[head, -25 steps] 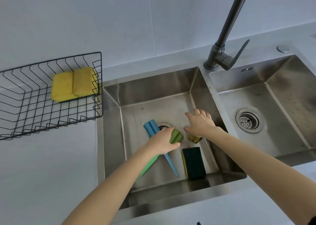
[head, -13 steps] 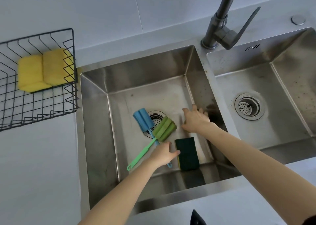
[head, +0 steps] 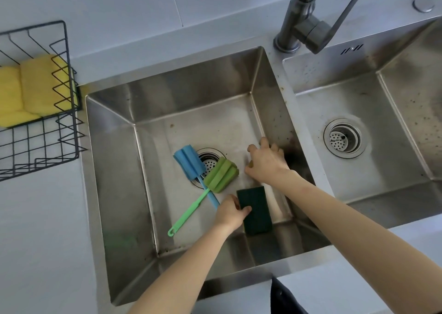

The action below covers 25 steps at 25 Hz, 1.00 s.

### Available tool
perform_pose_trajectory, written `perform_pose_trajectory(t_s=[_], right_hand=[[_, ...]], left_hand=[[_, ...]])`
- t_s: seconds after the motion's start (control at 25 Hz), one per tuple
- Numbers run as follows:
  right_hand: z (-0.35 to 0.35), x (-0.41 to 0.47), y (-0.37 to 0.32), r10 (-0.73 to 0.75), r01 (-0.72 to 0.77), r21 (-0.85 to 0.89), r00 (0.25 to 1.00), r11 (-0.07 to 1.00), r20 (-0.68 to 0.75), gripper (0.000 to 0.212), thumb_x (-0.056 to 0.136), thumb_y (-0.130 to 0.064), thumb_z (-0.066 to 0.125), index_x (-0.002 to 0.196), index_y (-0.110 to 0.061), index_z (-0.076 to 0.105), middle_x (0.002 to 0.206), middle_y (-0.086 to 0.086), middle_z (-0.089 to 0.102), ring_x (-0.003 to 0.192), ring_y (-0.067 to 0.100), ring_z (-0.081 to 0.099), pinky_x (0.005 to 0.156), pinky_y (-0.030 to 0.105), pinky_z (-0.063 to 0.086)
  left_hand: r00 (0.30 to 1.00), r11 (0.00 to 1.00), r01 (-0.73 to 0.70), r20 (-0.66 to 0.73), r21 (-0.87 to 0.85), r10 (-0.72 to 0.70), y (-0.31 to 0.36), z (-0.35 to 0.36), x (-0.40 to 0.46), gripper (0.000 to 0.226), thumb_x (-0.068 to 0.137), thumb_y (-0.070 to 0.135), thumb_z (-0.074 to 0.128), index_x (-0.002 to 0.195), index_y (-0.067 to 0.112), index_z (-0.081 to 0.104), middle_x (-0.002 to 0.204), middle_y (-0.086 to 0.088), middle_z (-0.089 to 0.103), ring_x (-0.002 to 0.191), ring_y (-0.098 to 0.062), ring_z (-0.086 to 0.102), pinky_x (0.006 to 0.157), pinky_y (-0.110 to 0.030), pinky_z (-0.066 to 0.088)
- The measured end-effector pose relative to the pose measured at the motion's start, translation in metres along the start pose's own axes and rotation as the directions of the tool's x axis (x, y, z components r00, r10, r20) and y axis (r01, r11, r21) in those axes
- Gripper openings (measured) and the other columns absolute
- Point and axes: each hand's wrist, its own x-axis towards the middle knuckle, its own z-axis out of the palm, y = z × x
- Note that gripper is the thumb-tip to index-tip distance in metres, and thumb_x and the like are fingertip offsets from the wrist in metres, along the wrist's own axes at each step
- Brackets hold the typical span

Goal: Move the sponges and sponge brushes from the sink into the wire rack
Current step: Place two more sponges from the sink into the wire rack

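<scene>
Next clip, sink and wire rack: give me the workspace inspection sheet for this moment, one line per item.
Surface: pale counter around a steel double sink; left basin speckled with grime.
Job's things: blue sponge brush and green sponge brush lie crossed over the drain; dark green sponge by the front wall; two yellow sponges already in the wire rack.
Clutter: nothing seen.
Hands: left hand touches the dark green sponge's edge; right hand covers a small yellowish item, grip hidden.
Cables: nothing seen.
Surroundings: dark faucet, right basin with strainer, tiled wall.
</scene>
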Motion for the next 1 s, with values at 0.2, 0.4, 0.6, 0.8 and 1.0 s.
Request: perform_pose_trajectory(t_s=[0.2,0.4,0.6,0.8,1.0], right_hand=[[0.004,-0.004,-0.001,0.069,-0.066,-0.054,0.997,0.996,0.045,0.045,0.092,-0.033,0.046,0.129,-0.007,0.039,0.136,0.024,0.031,0.121,0.041,0.039,0.102,0.044,0.036],[0.01,-0.019,-0.004,0.12,-0.116,-0.061,0.99,0.991,0.071,0.045,0.094,-0.032,0.044,0.131,-0.006,0.039,0.136,0.023,0.032,0.121,0.038,0.039,0.1,0.04,0.038],[0.011,-0.044,-0.01,0.099,-0.098,0.105,0.995,0.99,-0.005,0.053,0.091,-0.04,0.048,0.131,-0.008,0.04,0.138,0.022,0.035,0.125,0.038,0.038,0.101,0.042,0.037],[0.016,-0.072,-0.015,0.13,-0.091,0.295,0.985,0.951,-0.117,0.057,0.09,-0.044,0.047,0.135,-0.011,0.035,0.138,0.021,0.036,0.127,0.038,0.037,0.104,0.046,0.036],[0.022,-0.087,-0.025,0.141,-0.055,0.526,0.982,0.849,-0.124,0.062,0.089,-0.045,0.05,0.139,-0.016,0.029,0.141,0.018,0.03,0.131,0.036,0.034,0.105,0.044,0.042]], left_hand=[[0.999,0.998,-0.031,0.041,-0.052,0.033,-0.001,-0.007,-0.007,0.019,0.087,0.025,0.055,0.092,0.016,0.04,0.087,0.001,0.049,0.092,-0.017,0.047,0.068,-0.022,0.038],[0.999,0.996,-0.049,-0.01,-0.079,0.049,-0.006,-0.028,-0.02,0.022,0.086,0.029,0.056,0.093,0.017,0.039,0.098,-0.004,0.046,0.089,-0.016,0.044,0.065,-0.022,0.035],[0.997,0.982,-0.074,-0.047,-0.172,0.067,-0.011,-0.045,-0.037,0.036,0.083,0.03,0.06,0.103,0.019,0.032,0.106,-0.001,0.042,0.097,-0.017,0.044,0.078,-0.028,0.037],[0.998,0.943,-0.055,-0.015,-0.329,0.053,-0.019,-0.056,-0.051,0.057,0.083,0.031,0.061,0.128,0.018,0.028,0.124,-0.004,0.045,0.109,-0.02,0.048,0.094,-0.034,0.044],[0.998,0.881,-0.042,-0.063,-0.471,0.014,-0.022,-0.067,-0.065,0.057,0.084,0.032,0.06,0.132,0.013,0.037,0.13,-0.009,0.051,0.117,-0.025,0.051,0.093,-0.035,0.046]])
